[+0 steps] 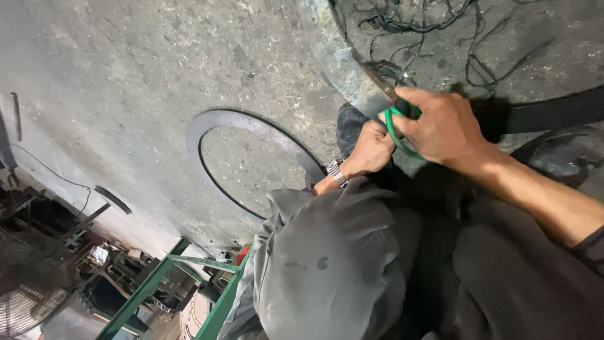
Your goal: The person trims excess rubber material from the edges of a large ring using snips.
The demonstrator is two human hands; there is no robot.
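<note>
Above knees, right hand grips green-handled scissors; left hand half-hidden.

I look down on a rough, stained grey concrete floor. A green metal frame stands at its edge beside a round wire-guard fan, amid dim workshop clutter. Tangled black wires sprawl across the floor further off.

Scissors: blade tips hidden against a grey sheet. Left hand fingers concealed behind right hand. Fan cropped by frame edge.
</note>
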